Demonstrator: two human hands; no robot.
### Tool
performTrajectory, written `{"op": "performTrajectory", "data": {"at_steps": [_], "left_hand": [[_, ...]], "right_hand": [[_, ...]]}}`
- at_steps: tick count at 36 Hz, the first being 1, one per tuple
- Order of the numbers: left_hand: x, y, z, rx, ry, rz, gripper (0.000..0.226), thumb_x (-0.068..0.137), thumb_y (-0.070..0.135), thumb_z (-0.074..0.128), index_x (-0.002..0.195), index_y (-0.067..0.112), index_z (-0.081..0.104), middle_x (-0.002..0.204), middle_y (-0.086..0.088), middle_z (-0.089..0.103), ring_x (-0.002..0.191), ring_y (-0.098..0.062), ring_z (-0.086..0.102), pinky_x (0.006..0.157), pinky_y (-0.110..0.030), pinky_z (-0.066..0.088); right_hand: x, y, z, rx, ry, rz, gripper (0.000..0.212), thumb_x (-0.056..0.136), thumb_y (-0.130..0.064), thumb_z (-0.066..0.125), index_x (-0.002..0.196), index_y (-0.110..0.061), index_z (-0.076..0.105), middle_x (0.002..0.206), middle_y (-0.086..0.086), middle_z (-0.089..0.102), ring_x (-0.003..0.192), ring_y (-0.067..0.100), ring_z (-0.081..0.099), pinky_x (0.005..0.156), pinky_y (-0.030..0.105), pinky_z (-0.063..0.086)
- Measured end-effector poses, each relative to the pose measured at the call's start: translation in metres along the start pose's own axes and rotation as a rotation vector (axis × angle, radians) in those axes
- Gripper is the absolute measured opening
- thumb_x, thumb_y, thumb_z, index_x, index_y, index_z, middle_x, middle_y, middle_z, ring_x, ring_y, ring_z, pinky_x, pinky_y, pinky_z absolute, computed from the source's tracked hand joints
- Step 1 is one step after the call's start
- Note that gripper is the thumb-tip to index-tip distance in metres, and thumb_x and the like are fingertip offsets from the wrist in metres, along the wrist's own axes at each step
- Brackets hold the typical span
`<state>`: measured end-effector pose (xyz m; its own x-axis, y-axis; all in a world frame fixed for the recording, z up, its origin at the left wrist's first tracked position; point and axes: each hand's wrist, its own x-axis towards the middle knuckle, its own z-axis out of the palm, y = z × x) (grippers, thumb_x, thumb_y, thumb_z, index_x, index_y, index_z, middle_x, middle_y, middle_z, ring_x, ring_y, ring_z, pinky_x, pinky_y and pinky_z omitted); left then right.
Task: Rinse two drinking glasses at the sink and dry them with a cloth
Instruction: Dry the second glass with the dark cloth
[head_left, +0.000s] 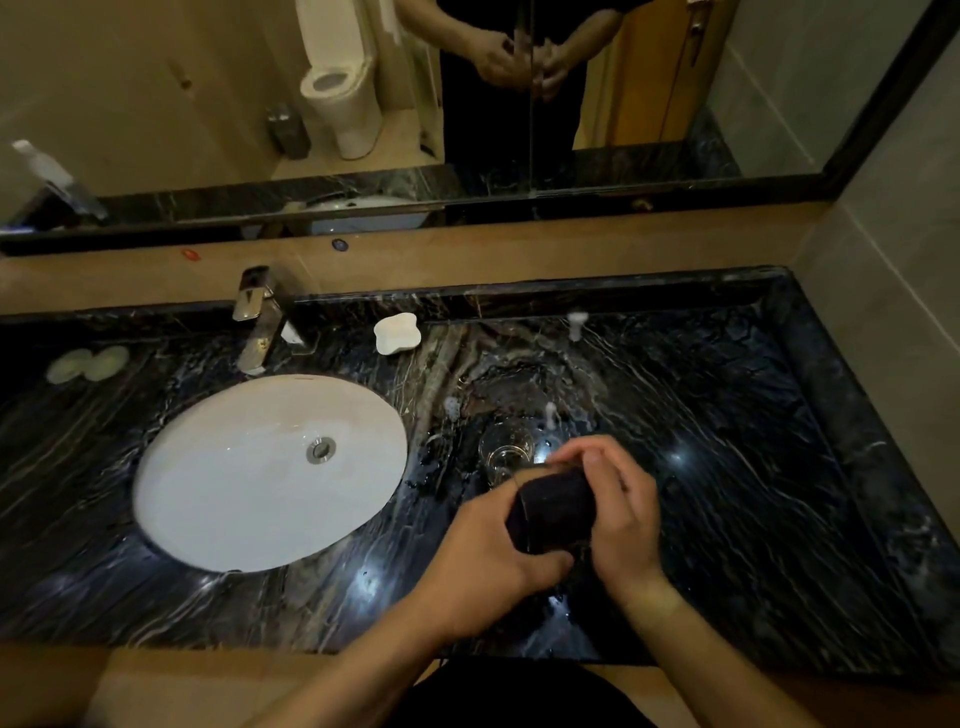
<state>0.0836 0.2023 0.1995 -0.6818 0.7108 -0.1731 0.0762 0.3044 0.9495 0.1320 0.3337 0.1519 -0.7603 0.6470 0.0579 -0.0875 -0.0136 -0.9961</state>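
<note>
Head view: both hands worked right of the sink (171, 499), over the table (727, 467). Left hand (483, 561) wrapped the dark cloth (553, 514) with a glass presumably inside, hidden. Right hand (618, 509) closed on its far end, wrist bent in. Second glass (506, 449) stood just behind. Judged wet, slick, brittle: grip the wall, not the rim.

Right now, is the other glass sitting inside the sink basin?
No, the glass stands on the dark counter to the right of the sink, just beyond both hands.
</note>
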Motion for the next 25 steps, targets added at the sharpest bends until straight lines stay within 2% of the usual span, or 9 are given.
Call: {"op": "performTrajectory", "data": {"at_steps": [3,5,7,9,13,15,18,21,25], "left_hand": [[0.000,-0.003,-0.003,0.400,-0.120,0.252,0.063,0.078,0.015,0.068,0.132,0.043,0.051,0.131,0.015,0.061,0.118,0.001,0.058,0.096,-0.017,0.047],[0.001,-0.013,-0.008,0.745,-0.264,0.493,0.052,0.089,0.022,0.056,0.139,0.035,0.048,0.141,0.010,0.054,0.126,-0.011,0.054,0.097,-0.029,0.049],[0.000,-0.024,-0.014,0.907,-0.338,0.674,0.042,0.097,0.022,0.054,0.139,0.023,0.050,0.140,0.002,0.055,0.123,-0.019,0.056,0.091,-0.034,0.052],[-0.001,-0.030,-0.020,0.858,-0.326,0.680,0.042,0.095,0.023,0.054,0.137,0.023,0.052,0.139,0.003,0.056,0.123,-0.017,0.056,0.092,-0.031,0.052],[-0.001,-0.013,-0.024,0.334,-0.132,0.199,0.053,0.075,0.030,0.074,0.124,0.042,0.059,0.124,0.023,0.065,0.114,0.000,0.062,0.096,-0.022,0.051],[0.003,-0.006,-0.025,-0.064,-0.015,-0.085,0.052,0.066,0.014,0.084,0.113,0.032,0.069,0.108,0.009,0.075,0.103,-0.013,0.070,0.090,-0.031,0.056],[0.006,0.000,-0.027,-0.507,-0.010,-0.364,0.047,0.067,-0.007,0.078,0.110,0.010,0.072,0.106,-0.017,0.074,0.092,-0.029,0.070,0.071,-0.037,0.060],[0.001,0.008,-0.026,-0.700,-0.107,-0.503,0.045,0.073,-0.010,0.073,0.116,0.004,0.068,0.114,-0.021,0.070,0.093,-0.026,0.070,0.062,-0.029,0.058],[-0.005,0.011,-0.016,-0.653,-0.103,-0.442,0.046,0.074,-0.021,0.067,0.112,0.006,0.069,0.108,-0.020,0.072,0.093,-0.028,0.070,0.068,-0.035,0.061]], "right_hand": [[0.012,-0.013,0.000,0.011,-0.097,0.521,0.024,0.085,-0.020,0.058,0.067,-0.016,0.074,0.075,0.005,0.070,0.076,0.021,0.062,0.070,0.032,0.047],[0.014,-0.019,-0.003,0.039,-0.264,0.812,0.014,0.082,-0.019,0.064,0.073,-0.015,0.074,0.074,0.008,0.067,0.067,0.021,0.061,0.061,0.030,0.046],[0.013,-0.022,-0.005,0.034,-0.375,0.932,0.011,0.082,-0.023,0.065,0.083,-0.015,0.071,0.074,0.007,0.064,0.060,0.018,0.058,0.054,0.026,0.045],[0.011,-0.022,-0.007,0.072,-0.447,0.951,0.016,0.088,-0.033,0.060,0.089,-0.019,0.069,0.073,0.003,0.063,0.060,0.016,0.058,0.052,0.024,0.047],[0.002,-0.019,-0.006,0.315,-0.386,0.708,0.033,0.094,-0.047,0.052,0.107,-0.021,0.066,0.094,0.005,0.071,0.086,0.022,0.066,0.059,0.036,0.053],[-0.009,-0.012,-0.002,0.319,-0.303,0.495,0.036,0.090,-0.046,0.054,0.118,-0.024,0.062,0.110,0.000,0.070,0.103,0.025,0.066,0.063,0.042,0.057],[-0.018,0.001,-0.004,-0.013,-0.317,0.066,0.043,0.091,-0.047,0.055,0.133,-0.037,0.051,0.130,-0.007,0.061,0.121,0.022,0.060,0.094,0.044,0.053],[-0.012,0.008,-0.010,-0.239,-0.289,-0.279,0.039,0.095,-0.055,0.050,0.126,-0.032,0.055,0.130,-0.006,0.057,0.123,0.020,0.056,0.101,0.034,0.046],[-0.014,0.007,-0.008,-0.243,-0.161,-0.244,0.024,0.091,-0.045,0.050,0.106,-0.030,0.060,0.105,-0.010,0.065,0.098,0.014,0.064,0.082,0.023,0.051]]}}
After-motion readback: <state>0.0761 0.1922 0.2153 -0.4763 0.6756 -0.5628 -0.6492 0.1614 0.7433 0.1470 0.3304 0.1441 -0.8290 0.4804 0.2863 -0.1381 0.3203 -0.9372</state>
